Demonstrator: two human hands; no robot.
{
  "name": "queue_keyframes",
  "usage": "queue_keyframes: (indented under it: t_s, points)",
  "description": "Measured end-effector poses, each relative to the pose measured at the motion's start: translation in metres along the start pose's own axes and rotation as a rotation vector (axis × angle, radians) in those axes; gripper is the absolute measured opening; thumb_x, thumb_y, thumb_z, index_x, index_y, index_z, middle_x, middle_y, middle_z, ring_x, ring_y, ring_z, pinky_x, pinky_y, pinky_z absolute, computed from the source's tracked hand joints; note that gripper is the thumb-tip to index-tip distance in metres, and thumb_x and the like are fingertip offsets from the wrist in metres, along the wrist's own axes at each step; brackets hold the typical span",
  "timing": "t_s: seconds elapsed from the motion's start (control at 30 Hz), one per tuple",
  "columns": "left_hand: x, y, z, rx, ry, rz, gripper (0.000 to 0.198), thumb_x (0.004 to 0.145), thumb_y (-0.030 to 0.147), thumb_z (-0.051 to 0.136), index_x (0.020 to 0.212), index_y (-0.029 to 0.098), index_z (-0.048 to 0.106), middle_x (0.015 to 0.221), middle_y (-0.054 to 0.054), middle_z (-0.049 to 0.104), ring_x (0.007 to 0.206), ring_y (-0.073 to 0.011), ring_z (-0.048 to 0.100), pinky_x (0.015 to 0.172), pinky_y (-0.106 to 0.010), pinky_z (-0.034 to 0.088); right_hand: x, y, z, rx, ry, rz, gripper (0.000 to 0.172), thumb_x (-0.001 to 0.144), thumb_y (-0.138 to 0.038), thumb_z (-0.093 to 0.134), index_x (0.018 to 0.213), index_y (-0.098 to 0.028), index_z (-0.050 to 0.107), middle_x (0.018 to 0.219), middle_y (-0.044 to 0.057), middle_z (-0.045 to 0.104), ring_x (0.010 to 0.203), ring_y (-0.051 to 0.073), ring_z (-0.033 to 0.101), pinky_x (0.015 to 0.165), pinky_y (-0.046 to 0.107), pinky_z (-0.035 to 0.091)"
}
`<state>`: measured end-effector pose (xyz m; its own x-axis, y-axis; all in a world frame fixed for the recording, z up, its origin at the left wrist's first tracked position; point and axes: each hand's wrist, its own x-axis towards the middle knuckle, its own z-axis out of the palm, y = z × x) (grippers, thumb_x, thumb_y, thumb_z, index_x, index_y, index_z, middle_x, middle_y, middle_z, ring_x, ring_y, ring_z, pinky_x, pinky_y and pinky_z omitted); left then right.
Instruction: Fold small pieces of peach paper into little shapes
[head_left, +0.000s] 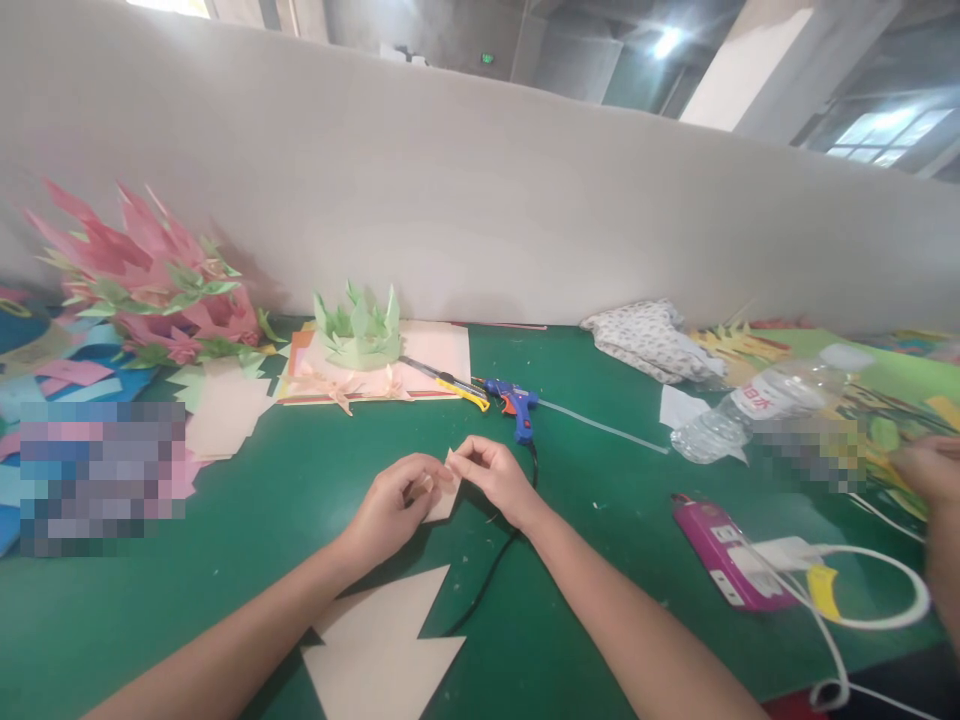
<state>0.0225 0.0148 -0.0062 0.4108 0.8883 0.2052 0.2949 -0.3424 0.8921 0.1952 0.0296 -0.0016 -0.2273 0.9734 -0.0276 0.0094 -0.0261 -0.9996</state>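
Observation:
Between my two hands is a small cream paper piece (444, 503), held above the green table. My left hand (403, 495) grips its left side with curled fingers. At its upper right corner, my right hand (491, 478) pinches the paper between thumb and fingertips. Nearer to me, partly under my left forearm, lie cream paper cutouts (386, 655) with pointed edges. Just beyond my hands rest a blue hot glue gun (517, 405) with a clear glue stick and a yellow utility knife (461, 390). A green paper crown (358, 330) stands on stacked paper sheets (435, 350).
Pink paper crowns (161, 270) and cut paper (225, 405) crowd the left. On the right are a plastic water bottle (765, 400), a magenta power strip (724, 555) with a white cable, and another person's hand (930, 470). A grey partition (487, 200) stands behind.

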Motion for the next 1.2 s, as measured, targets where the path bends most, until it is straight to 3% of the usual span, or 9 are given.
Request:
queue_keyframes:
  t_s: [0.37,0.53,0.73,0.9,1.2]
  points:
    - [0.0,0.007,-0.002,0.083,-0.091,0.112,0.044,0.07,-0.005,0.035,0.094,0.021,0.06,0.101,-0.005,0.055,0.08,-0.0127,0.054,0.064,-0.022,0.042,-0.001,0.001,0.001,-0.04,0.002,-0.026,0.026,0.074,-0.038,0.061,0.063,-0.017,0.05,0.062,-0.004,0.052,0.059,0.01,0.045,0.061,0.023,0.037]
    - [-0.001,0.009,-0.003,0.121,-0.078,0.121,0.037,0.075,0.0,0.035,0.093,0.022,0.058,0.101,-0.005,0.053,0.08,-0.0132,0.053,0.063,-0.022,0.041,-0.001,0.003,0.002,-0.098,0.003,-0.047,0.024,0.074,-0.037,0.061,0.066,-0.017,0.052,0.065,-0.003,0.053,0.061,0.011,0.047,0.063,0.024,0.039]
    - [0.0,0.012,-0.005,0.202,-0.024,-0.05,0.019,0.072,0.008,0.044,0.084,0.019,0.052,0.07,0.002,0.052,0.058,-0.0119,0.044,0.052,-0.022,0.034,-0.002,0.007,0.005,-0.192,0.056,-0.089,0.022,0.077,-0.037,0.057,0.069,-0.017,0.054,0.066,-0.002,0.053,0.063,0.011,0.048,0.061,0.024,0.039]
    - [0.0,0.011,-0.004,0.157,-0.006,-0.057,0.017,0.071,0.007,0.042,0.077,0.019,0.053,0.072,0.001,0.054,0.057,-0.0106,0.043,0.053,-0.02,0.034,-0.003,0.005,0.006,-0.171,0.031,-0.089,0.023,0.078,-0.037,0.057,0.068,-0.017,0.052,0.065,-0.002,0.052,0.061,0.01,0.046,0.059,0.023,0.038]
    - [-0.009,0.002,0.002,0.018,0.023,0.058,0.02,0.077,0.005,0.04,0.084,0.019,0.053,0.096,-0.007,0.057,0.09,-0.0177,0.054,0.074,-0.029,0.045,-0.008,-0.003,0.008,-0.141,0.062,-0.096,0.025,0.079,-0.038,0.055,0.066,-0.018,0.048,0.063,-0.003,0.047,0.06,0.01,0.043,0.057,0.022,0.037]
